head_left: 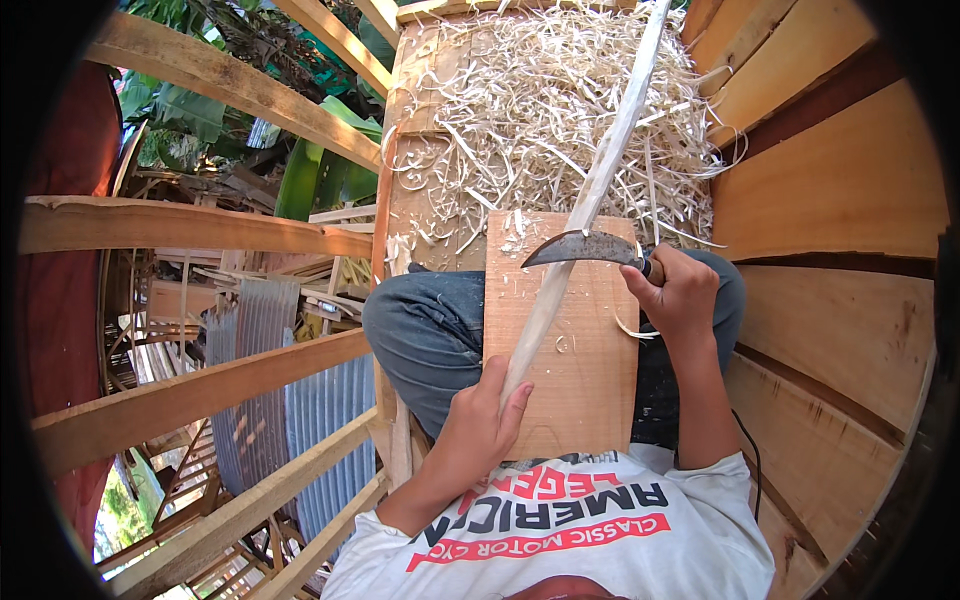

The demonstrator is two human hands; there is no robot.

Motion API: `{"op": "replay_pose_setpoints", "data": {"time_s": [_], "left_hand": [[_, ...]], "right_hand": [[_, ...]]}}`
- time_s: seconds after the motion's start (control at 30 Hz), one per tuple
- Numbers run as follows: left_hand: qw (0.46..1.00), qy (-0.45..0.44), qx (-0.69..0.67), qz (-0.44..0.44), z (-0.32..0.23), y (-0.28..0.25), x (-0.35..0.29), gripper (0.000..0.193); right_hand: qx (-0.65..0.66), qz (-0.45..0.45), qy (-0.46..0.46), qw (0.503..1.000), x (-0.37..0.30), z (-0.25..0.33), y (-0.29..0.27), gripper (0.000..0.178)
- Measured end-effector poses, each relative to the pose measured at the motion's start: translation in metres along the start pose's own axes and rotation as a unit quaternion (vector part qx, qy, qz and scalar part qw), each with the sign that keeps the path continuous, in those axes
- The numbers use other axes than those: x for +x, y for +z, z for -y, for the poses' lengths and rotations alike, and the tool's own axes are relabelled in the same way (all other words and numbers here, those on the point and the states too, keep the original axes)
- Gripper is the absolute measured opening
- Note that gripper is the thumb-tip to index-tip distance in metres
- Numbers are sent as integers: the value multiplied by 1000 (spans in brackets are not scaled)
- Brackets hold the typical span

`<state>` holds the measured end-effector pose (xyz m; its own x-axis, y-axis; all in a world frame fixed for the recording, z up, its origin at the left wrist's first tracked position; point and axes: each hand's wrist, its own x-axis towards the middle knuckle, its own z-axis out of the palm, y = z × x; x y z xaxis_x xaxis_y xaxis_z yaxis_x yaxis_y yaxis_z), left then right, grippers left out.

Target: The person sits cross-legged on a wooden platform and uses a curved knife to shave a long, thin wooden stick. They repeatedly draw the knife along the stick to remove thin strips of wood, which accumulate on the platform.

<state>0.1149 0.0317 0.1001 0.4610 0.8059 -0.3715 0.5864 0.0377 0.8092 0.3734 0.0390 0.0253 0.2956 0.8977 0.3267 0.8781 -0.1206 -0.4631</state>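
Observation:
My left hand (482,425) is closed around the near end of a long pale wooden stick (610,150), which slants up and to the right past the far edge of the view. In my right hand (680,293) is the handle of a curved knife (590,248), its dark hooked blade pointing left. The blade lies across the stick, touching it about midway along. Beneath both, a flat wooden board (590,400) rests over my lap between my knees. A curled shaving (632,328) hangs near my right hand.
A large heap of pale wood shavings (560,110) covers the plank floor (415,95) ahead. Slatted wooden rails (200,235) stand at the left, with corrugated metal sheets (330,430) and plants beyond. A plank wall (830,310) runs close along my right side.

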Motion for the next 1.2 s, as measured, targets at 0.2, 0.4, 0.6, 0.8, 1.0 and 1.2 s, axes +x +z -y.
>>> {"op": "replay_pose_setpoints", "data": {"time_s": [0.2, 0.4, 0.6, 0.8, 1.0, 1.2], "left_hand": [[1000, -2, -3, -15, 0, 2, -4, 21], [997, -50, -42, 33, 0, 4, -21, 18], [996, -58, -72, -2, 25, -4, -14, 16], [987, -63, -141, 39, 19, -3, -5, 14], [985, -21, -158, 60, 17, 8, -12, 18], [961, -49, -239, 129, 25, 11, -20, 19]], "right_hand": [[-9, -25, -13, 1000, 13, -10, 3, 60], [38, -63, 204, 976, 40, -68, -6, 63], [54, 25, 147, 987, 15, -38, -19, 55], [133, 107, 49, 984, -15, 29, -13, 54], [35, 12, 29, 999, 11, -3, -2, 58], [87, -55, 123, 987, 38, -42, 5, 65]]}}
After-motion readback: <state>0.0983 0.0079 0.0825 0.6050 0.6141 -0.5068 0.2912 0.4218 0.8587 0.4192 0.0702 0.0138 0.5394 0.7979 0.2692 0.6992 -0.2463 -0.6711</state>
